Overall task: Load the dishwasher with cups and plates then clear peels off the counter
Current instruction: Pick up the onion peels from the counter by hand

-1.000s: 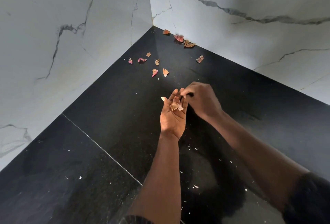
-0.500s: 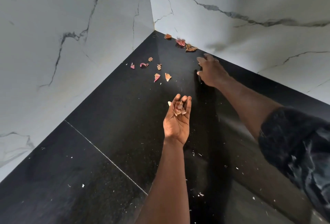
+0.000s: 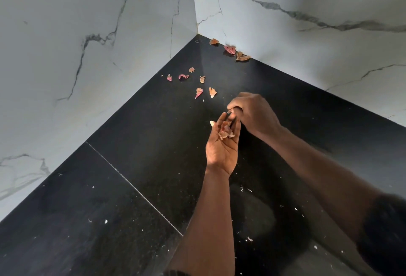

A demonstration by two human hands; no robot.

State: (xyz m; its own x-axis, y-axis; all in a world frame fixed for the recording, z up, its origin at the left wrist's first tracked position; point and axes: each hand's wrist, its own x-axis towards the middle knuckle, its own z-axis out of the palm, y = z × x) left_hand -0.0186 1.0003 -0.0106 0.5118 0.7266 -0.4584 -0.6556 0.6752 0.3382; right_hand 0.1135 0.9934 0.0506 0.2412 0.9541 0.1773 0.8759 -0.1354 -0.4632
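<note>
Peels [image 3: 198, 92]: pink and tan scraps scattered on the black counter [image 3: 131, 143] near its back corner, lying apart from one another.
Counter seam [image 3: 131, 185]: a thin pale joint running from the left wall edge toward the front, with white crumbs [image 3: 106, 221] on both sides of it.
Left hand [image 3: 222, 146]: palm up above the middle of the counter. The fingers are nearly straight and slightly cupped, carrying a palm heap [image 3: 226, 131] of peels; nothing is pinched.
Wall peels [image 3: 241, 57]: three larger pieces at the foot of the right wall along the back edge, just right of the corner.
Right hand [image 3: 252, 113]: at the left hand's fingertips, fingers bunched and curled downward. Whether a peel sits between them cannot be told.
Step in hand: probably dropping a picked scrap onto the palm heap; most of the scatter is not yet gathered.
Doing it well: keep the left palm level and cupped, and release low over the heap. Take the nearer scatter first, then the wall peels. Lift thin flakes by an edge. The crumbs likely need a wipe rather than picking.
Risk: dry skins are light, so a quick move could lift them off the palm.
Writing: no brand, label or lettering shows anywhere.
</note>
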